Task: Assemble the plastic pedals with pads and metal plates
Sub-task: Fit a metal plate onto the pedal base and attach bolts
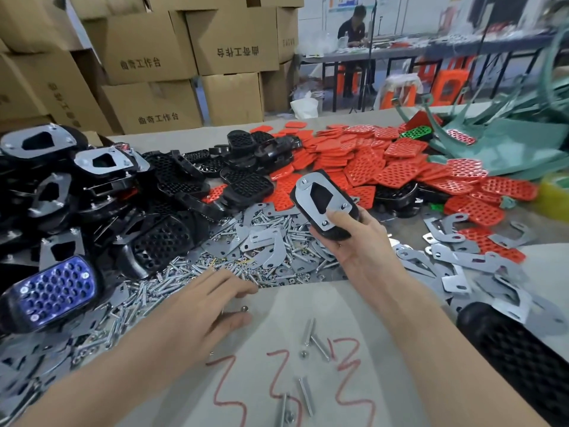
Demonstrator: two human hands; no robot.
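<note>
- The right hand [354, 241] grips a black pedal [324, 204] from below, fingers curled round its lower end and the thumb pressed flat on the metal plate [317, 200] that lies on its back. The thumb probably keeps the plate from sliding while its bolts are loose.
- Bolt ends [344, 206] stick up through the plate's corners; I cannot tell whether any nut is on them.
- The pedal is held up, tilted toward the camera, above the heap of small parts, likely so the bolt ends are easy to reach.
- The left hand [212, 306] lies low on the table [385, 334], fingers spread and slightly bent, gripping nothing. Its fingertips [251, 288] touch the edge of the heap of bolts and nuts [172, 282], and a small nut [244, 309] lies just beside the thumb. It seems to be picking out a nut for the plate.
- A few loose bolts [317, 340] lie apart on the bare table near the person, over red scribbles.
- Spare metal plates [268, 251] mix with the heap, all within reach.
- Farther out, red pads [397, 171] are piled at the back right and bare black pedals [246, 183] in the middle.
- Finished pedals [101, 167] are stacked on the left, plates up, clear of the loose parts.
</note>
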